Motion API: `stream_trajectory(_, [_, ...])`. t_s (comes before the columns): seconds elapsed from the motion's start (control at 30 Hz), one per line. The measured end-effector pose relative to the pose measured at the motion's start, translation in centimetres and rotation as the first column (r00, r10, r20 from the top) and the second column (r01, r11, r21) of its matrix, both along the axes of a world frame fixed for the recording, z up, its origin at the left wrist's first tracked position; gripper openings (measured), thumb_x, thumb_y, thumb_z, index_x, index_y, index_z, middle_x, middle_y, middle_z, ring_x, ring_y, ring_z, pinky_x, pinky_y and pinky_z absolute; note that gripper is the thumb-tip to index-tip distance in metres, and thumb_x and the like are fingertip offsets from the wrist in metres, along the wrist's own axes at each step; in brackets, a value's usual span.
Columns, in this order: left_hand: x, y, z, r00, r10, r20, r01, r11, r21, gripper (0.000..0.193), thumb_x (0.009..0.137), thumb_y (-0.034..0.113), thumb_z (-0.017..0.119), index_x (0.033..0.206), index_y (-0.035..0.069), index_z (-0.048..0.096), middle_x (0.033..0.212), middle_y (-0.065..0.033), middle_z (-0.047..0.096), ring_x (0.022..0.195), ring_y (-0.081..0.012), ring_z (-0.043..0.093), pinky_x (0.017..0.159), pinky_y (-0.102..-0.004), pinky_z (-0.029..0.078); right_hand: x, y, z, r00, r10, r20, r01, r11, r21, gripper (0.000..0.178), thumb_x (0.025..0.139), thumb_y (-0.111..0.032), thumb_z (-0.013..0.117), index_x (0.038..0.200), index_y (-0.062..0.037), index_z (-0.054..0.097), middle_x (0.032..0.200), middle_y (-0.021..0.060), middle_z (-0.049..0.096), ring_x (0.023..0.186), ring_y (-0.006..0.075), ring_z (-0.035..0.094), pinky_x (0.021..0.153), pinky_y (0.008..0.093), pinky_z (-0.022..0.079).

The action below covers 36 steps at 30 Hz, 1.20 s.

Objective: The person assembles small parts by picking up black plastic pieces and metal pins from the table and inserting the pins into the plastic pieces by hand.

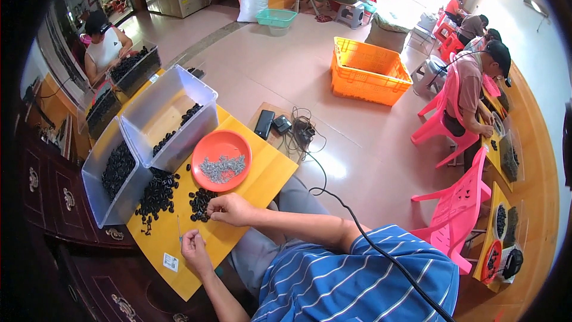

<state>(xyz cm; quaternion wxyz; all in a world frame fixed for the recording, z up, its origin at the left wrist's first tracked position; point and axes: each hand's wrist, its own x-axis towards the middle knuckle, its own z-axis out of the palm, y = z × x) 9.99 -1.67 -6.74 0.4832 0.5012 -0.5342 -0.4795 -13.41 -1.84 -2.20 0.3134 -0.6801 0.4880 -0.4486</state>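
My left hand (195, 251) is closed near the front of the yellow board, its fingertips round a thin metal rod (179, 224) that points up and away. Just to the right and farther off, my right hand (231, 210) has its fingers curled together at the edge of a small pile of black oval parts (200, 201). Whatever those fingers pinch is hidden. Beyond it sits a red-orange plate (201, 145) holding many small silvery metal pieces (223, 169). A larger heap of black parts (156, 194) lies to the left.
Two translucent bins (205, 98) (95, 188) with black parts stand on the yellow board (262, 158). A black cable (357, 220) crosses my right arm. Beyond are an orange crate (369, 83), pink chairs (450, 214) and several people at work, one at the far left.
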Motion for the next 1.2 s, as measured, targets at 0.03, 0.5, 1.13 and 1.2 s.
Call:
stream_trajectory(0.03, [-0.4, -0.1, 0.2, 1.000, -0.004, 0.001, 0.004, 1.000, -0.002, 0.010, 0.097, 0.004, 0.061, 0.106, 0.002, 0.064, 0.090, 0.0011, 0.060, 0.073, -0.0066, 0.052, 0.068, -0.0215, 0.044, -0.1, 0.3, -0.5, 0.985, 0.001, 0.171, -0.019, 0.994, 0.107, 0.017, 0.086, -0.011, 0.072, 0.100, -0.0035, 0.066, 0.080, 0.0055, 0.068, 0.073, 0.0184, 0.068, 0.066, 0.0335, 0.054])
stream_trajectory(0.5, [-8.9, 1.3, 5.4, 0.978, -0.190, -0.092, 0.182, 0.980, -0.085, 0.013, 0.098, 0.003, 0.062, 0.110, 0.002, 0.063, 0.097, 0.0002, 0.063, 0.086, -0.0060, 0.060, 0.075, -0.0218, 0.050, -4.8, 2.3, -0.8, 0.708, -0.198, 0.677, -0.280, 0.802, 0.528, 0.008, 0.092, -0.017, 0.073, 0.096, -0.0139, 0.067, 0.084, -0.0024, 0.067, 0.074, 0.0091, 0.064, 0.066, 0.0234, 0.051])
stream_trajectory(1.13, [-10.3, 1.9, 6.2, 0.980, -0.189, -0.054, 0.178, 0.970, -0.166, 0.023, 0.093, -0.006, 0.063, 0.115, 0.001, 0.062, 0.090, 0.0008, 0.063, 0.077, -0.0037, 0.062, 0.070, -0.0197, 0.053, -4.0, 3.7, 0.4, 0.683, -0.184, 0.707, -0.306, 0.807, 0.505, 0.012, 0.098, -0.014, 0.064, 0.108, -0.0066, 0.063, 0.092, 0.0010, 0.069, 0.078, 0.0086, 0.065, 0.070, 0.0234, 0.052])
stream_trajectory(1.2, [-10.2, 1.9, 6.2, 0.981, -0.189, -0.053, 0.179, 0.971, -0.161, 0.023, 0.092, -0.006, 0.063, 0.115, 0.001, 0.062, 0.090, 0.0006, 0.063, 0.077, -0.0037, 0.062, 0.070, -0.0198, 0.053, -4.0, 3.8, 0.4, 0.687, -0.173, 0.705, -0.298, 0.818, 0.491, 0.012, 0.098, -0.013, 0.065, 0.107, -0.0059, 0.063, 0.092, 0.0016, 0.069, 0.078, 0.0087, 0.065, 0.070, 0.0236, 0.052])
